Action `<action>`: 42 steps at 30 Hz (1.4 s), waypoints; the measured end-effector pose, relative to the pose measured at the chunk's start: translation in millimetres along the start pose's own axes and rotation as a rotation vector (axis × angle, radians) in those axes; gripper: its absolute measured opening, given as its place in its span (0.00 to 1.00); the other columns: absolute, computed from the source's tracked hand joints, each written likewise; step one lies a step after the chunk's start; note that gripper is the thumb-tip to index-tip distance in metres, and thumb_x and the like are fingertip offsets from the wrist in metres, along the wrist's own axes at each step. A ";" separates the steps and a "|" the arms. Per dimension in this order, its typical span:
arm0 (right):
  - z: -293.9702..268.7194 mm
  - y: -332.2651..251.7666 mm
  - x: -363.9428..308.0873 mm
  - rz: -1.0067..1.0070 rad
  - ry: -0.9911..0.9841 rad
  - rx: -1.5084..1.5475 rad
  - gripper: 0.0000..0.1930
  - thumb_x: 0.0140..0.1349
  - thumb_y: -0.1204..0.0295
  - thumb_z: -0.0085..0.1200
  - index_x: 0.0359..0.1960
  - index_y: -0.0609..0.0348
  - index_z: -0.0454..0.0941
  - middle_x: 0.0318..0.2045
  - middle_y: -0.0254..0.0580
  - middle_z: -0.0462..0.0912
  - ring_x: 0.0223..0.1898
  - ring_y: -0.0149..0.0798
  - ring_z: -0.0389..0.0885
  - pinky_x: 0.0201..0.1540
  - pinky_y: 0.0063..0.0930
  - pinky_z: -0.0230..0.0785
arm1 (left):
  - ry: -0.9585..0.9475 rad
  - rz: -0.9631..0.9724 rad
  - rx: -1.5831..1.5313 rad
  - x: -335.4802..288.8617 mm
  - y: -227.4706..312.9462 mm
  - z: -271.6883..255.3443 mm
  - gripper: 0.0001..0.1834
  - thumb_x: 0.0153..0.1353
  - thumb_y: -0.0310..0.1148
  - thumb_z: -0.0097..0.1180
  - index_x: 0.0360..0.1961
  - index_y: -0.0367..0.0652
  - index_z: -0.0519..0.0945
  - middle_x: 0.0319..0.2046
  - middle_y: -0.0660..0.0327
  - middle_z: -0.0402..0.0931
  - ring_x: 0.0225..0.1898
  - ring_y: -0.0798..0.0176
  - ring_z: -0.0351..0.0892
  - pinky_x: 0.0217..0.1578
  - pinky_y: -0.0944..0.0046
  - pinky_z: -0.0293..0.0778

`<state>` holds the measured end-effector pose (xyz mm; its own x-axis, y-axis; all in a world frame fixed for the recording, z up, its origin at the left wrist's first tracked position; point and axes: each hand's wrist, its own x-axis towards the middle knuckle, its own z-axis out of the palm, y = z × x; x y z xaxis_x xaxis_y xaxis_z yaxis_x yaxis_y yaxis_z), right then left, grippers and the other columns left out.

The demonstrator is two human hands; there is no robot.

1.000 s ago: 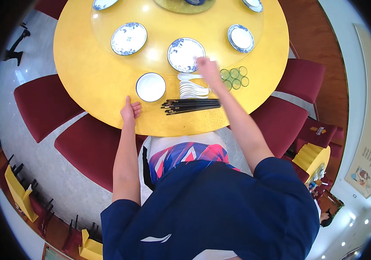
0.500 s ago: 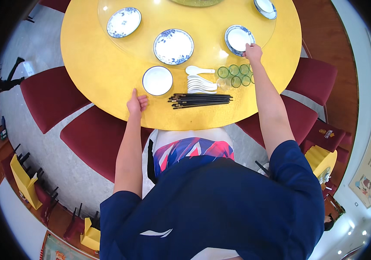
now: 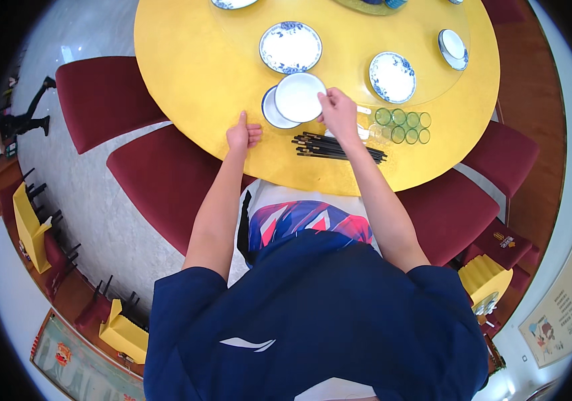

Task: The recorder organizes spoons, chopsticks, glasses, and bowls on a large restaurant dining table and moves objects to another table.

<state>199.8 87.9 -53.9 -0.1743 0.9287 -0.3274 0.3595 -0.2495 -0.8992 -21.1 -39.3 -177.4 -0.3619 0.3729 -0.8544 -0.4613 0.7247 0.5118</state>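
Pinched at its right rim by my right hand, a white bowl hangs over another white bowl with a blue rim, partly covering it. My left hand is beside that lower bowl on the table edge, fingers apart, holding nothing. A bundle of black chopsticks lies just nearer to me. White spoons show in part behind my right hand. To their right stand several green-rimmed glasses. A blue-patterned plate lies bare beyond the glasses.
The round yellow table carries a glass turntable with another patterned plate and, at the right, a bowl on a plate. Dark red chairs ring the table. A person is far off at the left.
My right hand has lifted the white bowl off the patterned plate at the right and brought it left, over the other bowl. The view has shifted; my left hand stays near the table edge.
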 end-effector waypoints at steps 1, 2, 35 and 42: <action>7.1 0.2 -4.0 -0.017 -0.042 -0.067 0.11 0.65 0.68 0.54 0.33 0.67 0.75 0.17 0.46 0.79 0.17 0.35 0.81 0.20 0.27 0.69 | 0.002 -0.003 -0.001 0.1 -0.4 -0.5 0.37 0.67 0.60 0.42 0.28 0.33 0.83 0.19 0.56 0.81 0.14 0.66 0.74 0.14 0.68 0.66; 11.8 0.3 -7.5 -0.035 -0.085 -0.134 0.11 0.65 0.68 0.55 0.33 0.67 0.76 0.18 0.48 0.80 0.17 0.37 0.82 0.21 0.29 0.70 | -0.010 0.013 -0.013 0.4 -0.9 -0.3 0.37 0.67 0.60 0.42 0.28 0.33 0.83 0.19 0.56 0.81 0.14 0.66 0.74 0.14 0.68 0.66; -288.4 115.0 191.7 0.413 0.546 0.109 0.19 0.64 0.59 0.56 0.28 0.67 0.77 0.21 0.44 0.82 0.13 0.30 0.70 0.11 0.24 0.57 | 0.061 0.015 -0.005 -2.9 6.4 10.0 0.36 0.67 0.58 0.44 0.28 0.30 0.82 0.17 0.57 0.78 0.12 0.67 0.71 0.13 0.68 0.65; -283.3 114.9 201.6 0.508 0.529 0.064 0.12 0.62 0.67 0.54 0.28 0.64 0.75 0.21 0.41 0.79 0.12 0.27 0.67 0.11 0.22 0.53 | 0.054 0.026 0.006 -6.7 7.6 18.2 0.36 0.66 0.59 0.44 0.28 0.30 0.82 0.18 0.56 0.78 0.13 0.65 0.72 0.14 0.67 0.66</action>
<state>465.6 324.2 -140.9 0.4709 0.6987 -0.5386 0.2217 -0.6847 -0.6943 -7.5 -25.8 -169.4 -0.4175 0.3601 -0.8343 -0.4463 0.7185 0.5334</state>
